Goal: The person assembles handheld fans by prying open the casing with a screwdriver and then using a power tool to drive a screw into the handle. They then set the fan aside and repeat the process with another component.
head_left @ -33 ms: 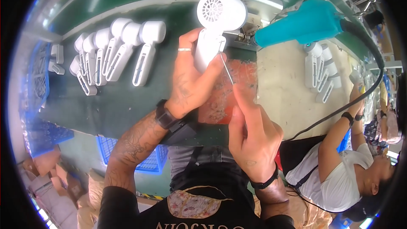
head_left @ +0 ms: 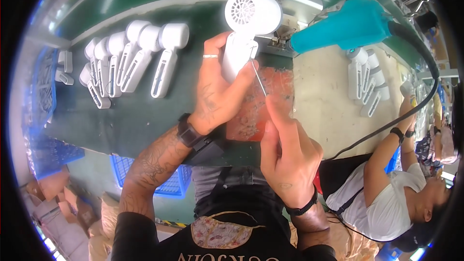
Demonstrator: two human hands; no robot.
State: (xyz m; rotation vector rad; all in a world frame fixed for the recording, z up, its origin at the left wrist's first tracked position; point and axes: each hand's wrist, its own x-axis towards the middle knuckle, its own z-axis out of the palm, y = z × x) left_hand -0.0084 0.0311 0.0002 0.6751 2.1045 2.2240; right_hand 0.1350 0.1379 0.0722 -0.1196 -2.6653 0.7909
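A white handheld fan (head_left: 253, 12) is tilted up in front of me, its round slotted grille on top. My left hand (head_left: 220, 84) is closed around its handle, thumb on the near side. The handle's face has an opening near the top. My right hand (head_left: 287, 150) is closed on a thin metal tool (head_left: 258, 78), index finger stretched along it. Its tip meets the handle's opening, close to my left thumb. The tool's rear end is hidden in my palm, so its exact kind does not show.
Several white fans (head_left: 137, 53) lie on the dark green table (head_left: 145, 121) at left, more fans (head_left: 367, 75) at right. A turquoise power tool (head_left: 343, 26) with a black cable hangs at upper right. An orange-red mat (head_left: 251, 121) lies beneath my hands. A co-worker (head_left: 386, 188) sits at right.
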